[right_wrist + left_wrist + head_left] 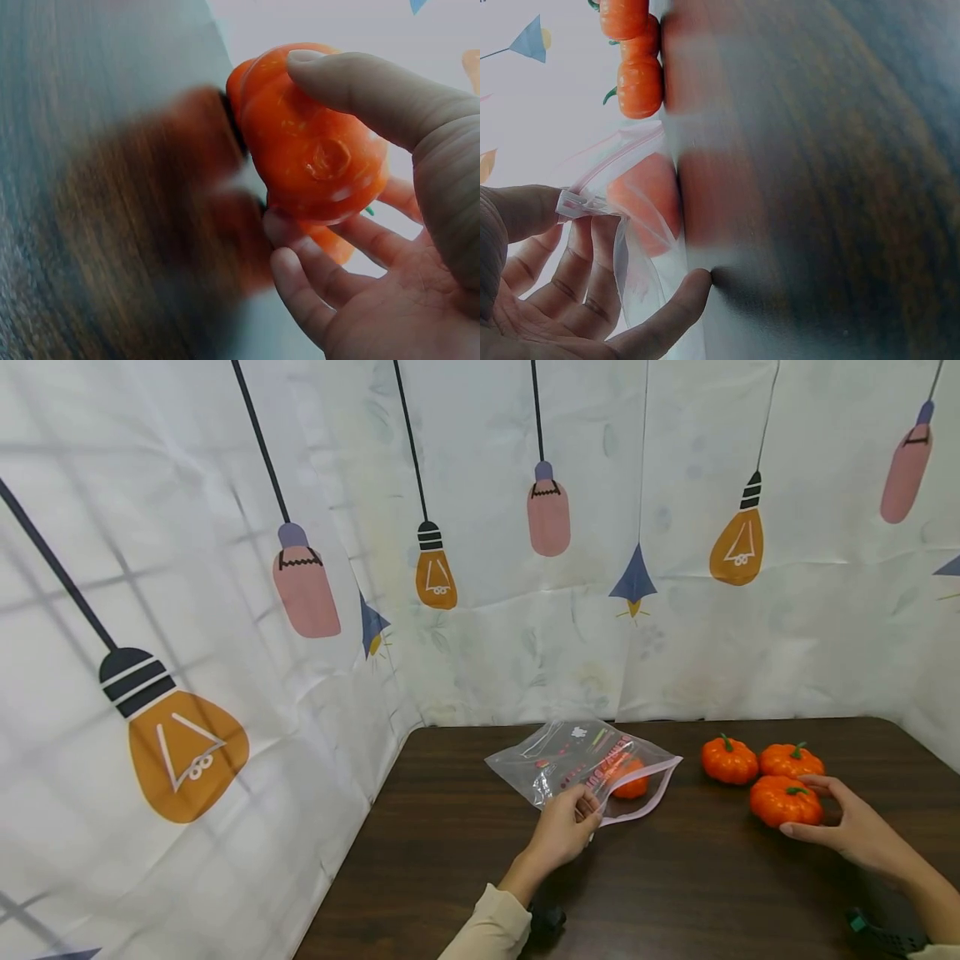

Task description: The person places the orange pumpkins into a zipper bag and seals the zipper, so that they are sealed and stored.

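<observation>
My left hand point(566, 822) pinches the edge of a clear zip bag point(555, 760) near its slider point(581, 204), with the thumb on top in the left wrist view. The bag lies on the table, its pink-rimmed mouth facing right, and one orange toy pumpkin point(630, 778) sits inside by the opening. Over at the right, my right hand point(855, 827) grips another small pumpkin point(785, 802) between thumb and fingers. In the right wrist view this pumpkin point(315, 142) shows its round underside. Two more pumpkins, one left point(729, 760) and one right point(792, 760), stand just behind it.
A dark wooden table point(675, 885) extends under both hands. White curtains point(487, 652) printed with lamps hang along its back and left sides. Black wrist gear point(547, 920) shows below the left hand, and more point(885, 935) by the right forearm.
</observation>
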Demonstrator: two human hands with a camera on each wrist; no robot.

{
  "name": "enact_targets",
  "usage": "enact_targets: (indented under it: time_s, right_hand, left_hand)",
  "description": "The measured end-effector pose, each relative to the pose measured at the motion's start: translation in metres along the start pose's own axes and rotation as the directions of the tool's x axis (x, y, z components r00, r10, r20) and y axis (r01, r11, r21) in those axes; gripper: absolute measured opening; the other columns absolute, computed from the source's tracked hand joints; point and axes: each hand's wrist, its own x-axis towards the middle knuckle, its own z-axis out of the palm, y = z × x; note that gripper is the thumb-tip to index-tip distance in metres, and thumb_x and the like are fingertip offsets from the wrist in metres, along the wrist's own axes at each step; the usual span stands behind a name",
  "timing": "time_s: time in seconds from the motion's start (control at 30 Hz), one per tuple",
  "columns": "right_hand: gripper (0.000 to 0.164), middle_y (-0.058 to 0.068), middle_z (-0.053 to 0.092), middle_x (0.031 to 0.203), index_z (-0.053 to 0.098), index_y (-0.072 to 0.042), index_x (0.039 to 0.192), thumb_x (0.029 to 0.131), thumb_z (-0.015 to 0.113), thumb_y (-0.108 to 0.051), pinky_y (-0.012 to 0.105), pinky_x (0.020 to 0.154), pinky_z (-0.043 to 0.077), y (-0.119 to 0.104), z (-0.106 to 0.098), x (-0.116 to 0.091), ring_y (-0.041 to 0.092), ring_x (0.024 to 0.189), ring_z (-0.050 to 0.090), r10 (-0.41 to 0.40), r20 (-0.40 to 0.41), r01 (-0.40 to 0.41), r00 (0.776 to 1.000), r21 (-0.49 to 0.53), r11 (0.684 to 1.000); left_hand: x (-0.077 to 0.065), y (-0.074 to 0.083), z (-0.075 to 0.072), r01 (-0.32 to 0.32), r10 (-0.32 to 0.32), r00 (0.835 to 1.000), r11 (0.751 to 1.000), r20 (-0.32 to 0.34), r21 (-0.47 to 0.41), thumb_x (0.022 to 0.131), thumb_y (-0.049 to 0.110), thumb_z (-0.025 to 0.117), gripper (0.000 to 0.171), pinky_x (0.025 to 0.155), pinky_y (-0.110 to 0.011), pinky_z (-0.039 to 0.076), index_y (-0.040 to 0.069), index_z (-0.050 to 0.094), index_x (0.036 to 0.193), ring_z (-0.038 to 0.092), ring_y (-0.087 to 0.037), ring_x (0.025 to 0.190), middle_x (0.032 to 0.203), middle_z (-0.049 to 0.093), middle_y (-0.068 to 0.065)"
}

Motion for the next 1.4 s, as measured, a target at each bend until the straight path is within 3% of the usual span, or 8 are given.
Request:
enact_targets:
  time_s: [0.4,0.9,1.0,1.07,1.13,1.2,1.3,1.4]
  right_hand:
    - [0.098,0.048,0.019,0.151,0.013,0.013,0.154,0.096,0.070,-0.042,0.064,0.081,0.050,-0.015,0.000,-0.003,0.064,0.124,0.036,-0.032,-0.034,0.032,0.999,0.010,0.999]
    - [0.087,0.042,0.034,0.143,0.019,0.007,0.155,0.097,0.070,-0.034,0.033,0.066,0.051,-0.036,0.004,-0.008,0.054,0.114,0.051,-0.111,-0.043,0.111,0.993,0.012,0.994]
    - [0.085,0.040,0.037,0.142,0.022,0.004,0.155,0.096,0.071,-0.033,0.032,0.066,0.051,-0.039,0.006,-0.009,0.019,0.110,0.059,-0.124,-0.047,0.125,0.991,0.015,0.992]
    - [0.084,0.039,0.038,0.143,0.023,0.002,0.155,0.095,0.072,-0.032,0.029,0.067,0.052,-0.042,0.007,-0.009,-0.006,0.102,0.053,-0.139,-0.045,0.140,0.989,0.024,0.990]
    - [0.082,0.038,0.039,0.143,0.025,0.000,0.155,0.095,0.072,-0.030,0.028,0.068,0.053,-0.043,0.009,-0.009,-0.018,0.096,0.044,-0.154,-0.040,0.155,0.987,0.034,0.987]
    - [0.081,0.039,0.040,0.143,0.025,-0.001,0.155,0.095,0.072,-0.029,0.028,0.069,0.054,-0.046,0.011,-0.009,-0.008,0.101,0.055,-0.168,-0.033,0.169,0.985,0.045,0.985]
    - [0.080,0.038,0.041,0.142,0.026,-0.002,0.154,0.095,0.073,-0.028,0.027,0.070,0.055,-0.050,0.013,-0.008,0.024,0.110,0.063,-0.187,-0.034,0.188,0.982,0.040,0.981]
    - [0.079,0.037,0.042,0.142,0.028,-0.003,0.154,0.094,0.074,-0.027,0.026,0.070,0.055,-0.054,0.016,-0.009,0.018,0.112,0.062,-0.205,-0.040,0.206,0.978,0.041,0.978]
  left_hand:
    - [0.000,0.000,0.000,0.008,-0.008,1.000,1.000,0.004,-0.012,0.093,0.008,0.071,0.007,0.060,-0.015,0.044,0.011,0.065,0.090,0.050,0.005,0.062,0.077,0.064,0.001]
    - [0.000,0.001,0.000,0.002,-0.002,1.000,1.000,0.006,-0.019,0.094,0.007,0.070,0.006,0.059,-0.015,0.045,0.009,0.064,0.091,0.051,0.003,0.061,0.077,0.064,-0.001]
    - [0.000,0.001,0.000,-0.001,0.001,1.000,1.000,0.005,-0.023,0.093,0.007,0.070,0.006,0.058,-0.015,0.044,0.009,0.064,0.091,0.051,0.003,0.060,0.076,0.064,-0.001]
    - [0.000,0.001,0.000,-0.001,0.001,1.000,1.000,0.004,-0.025,0.093,0.007,0.070,0.006,0.058,-0.015,0.045,0.009,0.064,0.091,0.051,0.003,0.060,0.076,0.064,-0.001]
    - [0.000,0.001,0.000,-0.001,0.001,1.000,1.000,0.004,-0.025,0.093,0.007,0.070,0.007,0.058,-0.015,0.045,0.009,0.064,0.091,0.051,0.003,0.060,0.076,0.064,-0.001]
    - [0.000,0.001,0.000,0.007,-0.007,1.000,1.000,0.006,-0.027,0.094,0.008,0.070,0.007,0.058,-0.015,0.045,0.010,0.064,0.091,0.051,0.003,0.059,0.076,0.063,0.000]
    - [0.000,0.001,0.000,0.018,-0.018,1.000,0.999,0.013,-0.031,0.094,0.008,0.070,0.008,0.056,-0.016,0.046,0.011,0.064,0.091,0.051,0.003,0.057,0.076,0.063,0.001]
    - [0.000,0.001,0.000,0.027,-0.026,0.999,0.999,0.019,-0.038,0.094,0.009,0.070,0.007,0.055,-0.016,0.046,0.012,0.063,0.092,0.051,0.003,0.056,0.075,0.063,0.002]
